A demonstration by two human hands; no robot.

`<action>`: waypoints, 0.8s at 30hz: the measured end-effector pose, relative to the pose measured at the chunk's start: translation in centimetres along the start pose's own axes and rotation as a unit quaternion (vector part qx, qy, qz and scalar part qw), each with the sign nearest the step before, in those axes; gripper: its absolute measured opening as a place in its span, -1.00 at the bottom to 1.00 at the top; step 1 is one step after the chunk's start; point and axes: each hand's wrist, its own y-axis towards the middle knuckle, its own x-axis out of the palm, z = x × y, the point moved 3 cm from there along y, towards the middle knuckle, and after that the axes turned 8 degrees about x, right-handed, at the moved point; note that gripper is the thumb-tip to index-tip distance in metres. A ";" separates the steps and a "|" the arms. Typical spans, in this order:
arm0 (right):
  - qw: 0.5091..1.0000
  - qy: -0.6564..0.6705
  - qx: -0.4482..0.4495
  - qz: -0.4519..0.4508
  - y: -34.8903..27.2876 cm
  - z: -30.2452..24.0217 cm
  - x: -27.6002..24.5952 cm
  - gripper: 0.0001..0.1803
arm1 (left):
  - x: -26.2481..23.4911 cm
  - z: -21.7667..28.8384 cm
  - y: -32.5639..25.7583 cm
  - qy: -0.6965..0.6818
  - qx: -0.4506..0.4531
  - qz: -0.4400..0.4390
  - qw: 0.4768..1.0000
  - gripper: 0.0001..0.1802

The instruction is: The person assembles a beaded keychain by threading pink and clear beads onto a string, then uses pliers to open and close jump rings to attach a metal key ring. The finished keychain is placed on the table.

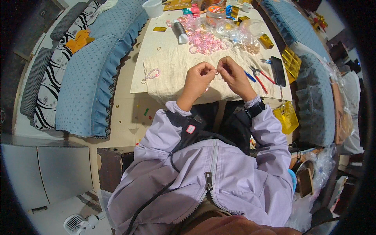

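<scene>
Over the near part of a cream cloth [168,88], my left hand [197,81] and my right hand [236,78] meet at the fingertips. Both are closed in a pinch on a small, pale pink beaded strand [207,88]; most of it is hidden by the fingers. To the left of them lies a pink beaded bracelet [152,73]. Beyond my hands is a heap of pink beaded bracelets [205,42]. Red-handled pliers [263,78] and a blue pen-like tool [250,76] are just right of my right hand.
A dark phone [278,71] lies at the table's right edge. Clear plastic bags [235,30], a grey-and-white bottle [180,32] and a white tub [152,8] stand farther back. A yellow basket [286,118] is below the right edge. Blue-covered sofas [88,84] flank the table.
</scene>
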 end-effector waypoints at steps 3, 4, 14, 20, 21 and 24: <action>0.997 0.070 0.001 -0.009 0.0 0.7 0.2 -0.86 | 0.1 -0.3 -0.2 -0.066 -0.029 -0.022 0.997 -0.88; 0.995 0.102 -0.002 -0.013 0.1 0.9 0.3 -0.86 | 0.0 -0.4 -0.2 -0.051 -0.026 -0.022 0.998 -0.88; 0.994 0.112 -0.002 0.017 0.3 2.1 0.1 -0.83 | 0.2 -1.3 0.1 -0.191 -0.062 -0.039 0.979 -0.78; 0.994 0.104 0.003 0.027 -0.1 2.0 0.1 -0.84 | 0.0 -2.1 0.0 -0.269 -0.151 -0.055 0.950 -0.73; 0.994 0.102 -0.005 0.029 -0.1 1.9 0.2 -0.84 | 0.0 -2.1 0.0 -0.278 -0.151 -0.060 0.947 -0.73; 0.987 0.160 0.019 0.006 -0.1 1.9 0.5 -0.85 | 0.1 -2.1 0.1 -0.261 -0.122 -0.048 0.956 -0.74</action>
